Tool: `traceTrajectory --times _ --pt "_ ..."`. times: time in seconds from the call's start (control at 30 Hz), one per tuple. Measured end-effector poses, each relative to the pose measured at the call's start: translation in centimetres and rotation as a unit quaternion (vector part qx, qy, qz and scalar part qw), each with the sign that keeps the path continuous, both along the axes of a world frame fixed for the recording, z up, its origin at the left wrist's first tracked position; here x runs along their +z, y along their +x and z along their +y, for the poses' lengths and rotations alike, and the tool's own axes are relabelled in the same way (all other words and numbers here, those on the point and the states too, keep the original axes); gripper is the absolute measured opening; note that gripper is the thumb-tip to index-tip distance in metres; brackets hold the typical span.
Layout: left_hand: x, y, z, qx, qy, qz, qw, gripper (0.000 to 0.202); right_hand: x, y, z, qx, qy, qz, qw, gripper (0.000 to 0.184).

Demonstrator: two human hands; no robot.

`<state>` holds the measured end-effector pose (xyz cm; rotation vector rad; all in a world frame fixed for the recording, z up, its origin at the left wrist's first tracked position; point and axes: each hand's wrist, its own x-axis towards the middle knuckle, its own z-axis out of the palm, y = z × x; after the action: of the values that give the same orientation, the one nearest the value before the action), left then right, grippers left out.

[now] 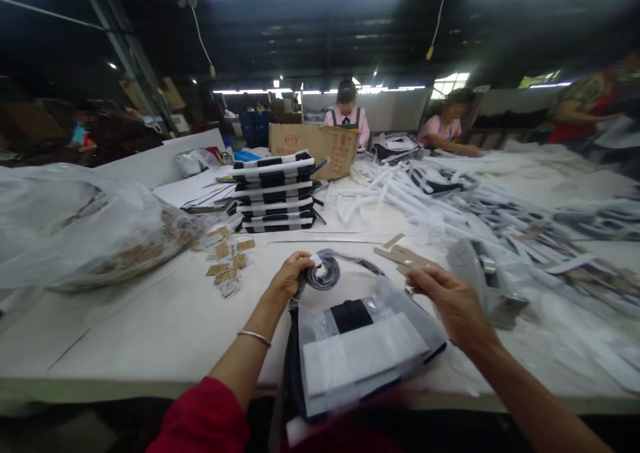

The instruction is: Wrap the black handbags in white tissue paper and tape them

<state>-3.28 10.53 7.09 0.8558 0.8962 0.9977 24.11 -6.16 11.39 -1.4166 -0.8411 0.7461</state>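
so, far left on the white table point(150, 320) there's a big clear plastic sack point(75, 226) stuffed with brown card tags, and a few loose tags point(227, 263) spilled out just beside it. behind those sits a stack of black-and-white striped bags point(275, 193), with a cardboard box point(314, 148) right behind the stack.

front and centre, the left hand point(289, 276) has its fingers closed round a coiled grey strap point(324, 272), thumb on top, holding it just above the table. the strap's tail runs off to the right. right below it, at the near table edge, lies a black-and-white bag point(360, 346) inside a clear plastic sleeve, half hanging off toward the person.

the right hand point(453, 303) sits at the sleeve's upper right corner, fingers half curled. can't tell if it's actually pinching the plastic or just touching it.

past that hand are some cardboard strips point(405, 256), then a big heap of white handles point(400, 193) spreading off right. two co-workers sit across the table, another at far right.
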Motion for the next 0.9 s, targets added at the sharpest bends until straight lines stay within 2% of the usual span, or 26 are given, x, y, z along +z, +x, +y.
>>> traceTrajectory --times 0.07,0.1,0.17,0.23,0.33,0.43,0.67,0.83,0.9 --pt "0.1 0.0 -0.4 0.004 0.008 0.013 1.000 0.033 0.9 -5.9 2.9 0.117 0.006 0.051 0.992 0.036" --pt "0.2 0.0 -0.6 0.006 0.013 0.018 1.000 0.034 1.1 -8.3 4.2 0.153 0.009 0.072 0.986 0.037" --pt "0.5 0.0 -0.9 0.008 0.025 0.023 0.999 0.035 0.6 -11.8 6.3 0.189 0.008 0.110 0.976 0.037" --pt "0.6 -0.1 -1.2 0.009 0.035 0.026 0.999 0.035 -0.6 -13.4 7.9 0.194 0.003 0.135 0.972 0.038" --pt "0.7 -0.1 -1.5 0.010 0.047 0.030 0.998 0.035 -2.4 -13.7 9.5 0.176 -0.013 0.131 0.975 0.040" --pt "0.7 0.0 -1.6 0.011 0.059 0.033 0.998 0.033 -3.4 -13.4 10.3 0.156 -0.039 0.108 0.981 0.039" --pt "0.1 0.4 -1.5 0.029 0.072 0.038 0.996 0.033 -3.6 -13.3 11.0 0.144 -0.083 0.069 0.984 0.037" --pt "0.3 0.3 -1.5 0.028 0.060 0.039 0.997 0.034 -4.1 -12.8 11.3 0.159 -0.111 0.035 0.980 0.038" --pt "0.5 0.1 -1.5 0.018 0.047 0.038 0.998 0.035 -4.3 -12.4 11.4 0.160 -0.113 -0.019 0.980 0.042"
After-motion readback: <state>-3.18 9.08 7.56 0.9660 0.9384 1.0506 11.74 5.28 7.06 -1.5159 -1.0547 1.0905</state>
